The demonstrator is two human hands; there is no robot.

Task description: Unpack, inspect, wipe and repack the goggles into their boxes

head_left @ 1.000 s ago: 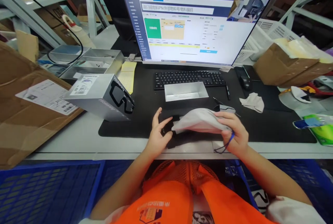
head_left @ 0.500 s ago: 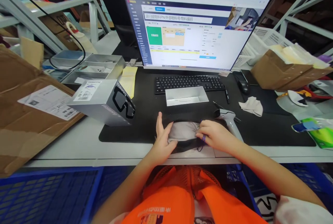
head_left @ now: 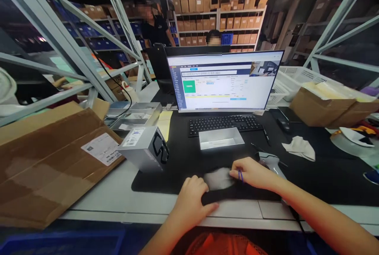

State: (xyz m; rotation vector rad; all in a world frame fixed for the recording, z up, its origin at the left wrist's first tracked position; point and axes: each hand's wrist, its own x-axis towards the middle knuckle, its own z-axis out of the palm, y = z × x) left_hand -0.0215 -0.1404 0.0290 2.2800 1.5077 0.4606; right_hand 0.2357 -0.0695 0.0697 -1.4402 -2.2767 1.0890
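Between my two hands, at the front edge of the desk, lies a black-rimmed, soft-looking item with a pale grey inside (head_left: 219,179), blurred by motion; its exact kind cannot be made out. My left hand (head_left: 194,197) has its fingers curled over the item's left end, thumb pointing right along the near side. The fingertips of my right hand (head_left: 251,173) pinch the right end, and a purple-blue loop shows at those fingers. Just behind my right hand rests a grey-white barcode scanner (head_left: 271,161). A shallow silver-white box part (head_left: 221,138) sits beyond the item.
A silver box with printed goggles (head_left: 145,148) stands left, beside a big brown carton (head_left: 59,164). A keyboard (head_left: 225,123) lies before the lit monitor (head_left: 219,83). Crumpled white tissue (head_left: 299,148), a mouse (head_left: 283,125) and small cartons (head_left: 322,107) are right. Two people are behind.
The view has tilted up, showing shelves and people behind the monitor. My left fingers, earlier spread upward, now curl over the item's left end. My right hand keeps its pinch on the right.
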